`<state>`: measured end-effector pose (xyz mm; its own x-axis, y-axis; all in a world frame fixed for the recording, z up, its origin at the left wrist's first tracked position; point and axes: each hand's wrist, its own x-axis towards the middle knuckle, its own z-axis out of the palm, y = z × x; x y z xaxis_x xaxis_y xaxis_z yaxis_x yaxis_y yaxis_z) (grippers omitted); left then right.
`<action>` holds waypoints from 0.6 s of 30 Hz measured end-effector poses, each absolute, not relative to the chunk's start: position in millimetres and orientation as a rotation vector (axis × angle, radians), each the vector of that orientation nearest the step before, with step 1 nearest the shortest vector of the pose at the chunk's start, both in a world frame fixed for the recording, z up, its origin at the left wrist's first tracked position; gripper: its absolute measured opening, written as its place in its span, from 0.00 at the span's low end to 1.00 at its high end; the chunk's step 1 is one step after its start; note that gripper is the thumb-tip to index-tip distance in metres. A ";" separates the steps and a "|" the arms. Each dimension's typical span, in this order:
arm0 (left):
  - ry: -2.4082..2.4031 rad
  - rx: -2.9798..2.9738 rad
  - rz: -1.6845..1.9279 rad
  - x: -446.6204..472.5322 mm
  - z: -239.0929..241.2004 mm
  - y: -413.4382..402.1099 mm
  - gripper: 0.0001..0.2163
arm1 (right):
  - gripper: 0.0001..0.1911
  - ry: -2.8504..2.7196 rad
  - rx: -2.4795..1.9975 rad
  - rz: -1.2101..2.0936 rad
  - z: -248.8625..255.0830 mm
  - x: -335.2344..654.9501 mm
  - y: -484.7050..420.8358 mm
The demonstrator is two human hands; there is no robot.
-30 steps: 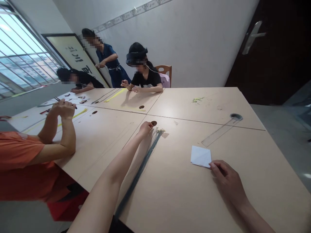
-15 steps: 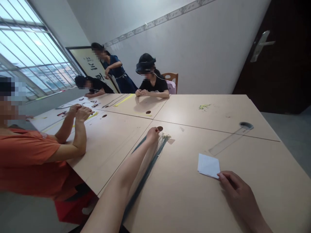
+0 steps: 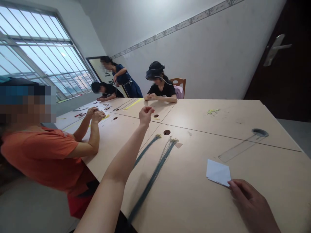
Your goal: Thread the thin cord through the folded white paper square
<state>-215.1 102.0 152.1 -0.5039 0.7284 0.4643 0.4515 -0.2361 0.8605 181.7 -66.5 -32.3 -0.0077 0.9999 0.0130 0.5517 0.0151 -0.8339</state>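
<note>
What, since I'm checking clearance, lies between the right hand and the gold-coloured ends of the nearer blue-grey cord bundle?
The square white paper, touched by the right hand, lies in between; a small flat tan patch sits beside the gold-coloured ends.

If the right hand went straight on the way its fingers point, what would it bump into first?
The white paper, it seems: the right hand has its fingertips right at the near corner, apparently pinching it.

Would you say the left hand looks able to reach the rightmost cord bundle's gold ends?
Probably yes: the left hand is raised near the gold ends, and nothing visible covers them.
</note>
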 end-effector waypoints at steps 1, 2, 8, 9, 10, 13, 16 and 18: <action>1.759 1.418 1.861 -214.4 165.7 100.8 0.07 | 0.17 -1.636 -1.610 0.864 -32.9 181.9 -67.1; 1.731 1.413 1.904 -213.6 179.5 99.9 0.08 | 0.18 -1.638 -1.604 0.867 -33.9 182.3 -67.6; 1.303 1.324 2.208 -194.2 262.8 96.3 0.09 | 0.18 -1.649 -1.580 0.889 -40.2 184.1 -69.1; 1.238 1.335 2.222 -187.0 275.6 94.5 0.09 | 0.18 -1.646 -1.592 0.889 -40.2 183.8 -69.7; 1.163 1.349 2.224 -178.5 287.7 91.8 0.08 | 0.19 -1.640 -1.601 0.887 -40.1 183.5 -70.5; 0.982 1.381 2.204 -145.8 317.5 77.4 0.08 | 0.19 -1.641 -1.608 0.863 -40.1 183.2 -73.5; 0.870 1.443 2.133 -107.3 333.9 54.8 0.08 | 0.19 -1.668 -1.636 0.788 -42.6 184.7 -75.9; 0.812 1.471 2.066 -83.1 336.0 38.3 0.08 | 0.16 -1.667 -1.612 0.711 -45.8 186.6 -76.6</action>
<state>-83.1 38.3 336.0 -0.3114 0.6752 0.6687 -0.0392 -0.7122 0.7009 186.6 -76.6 -45.8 0.0206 0.9938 0.1093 0.6090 0.0743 -0.7897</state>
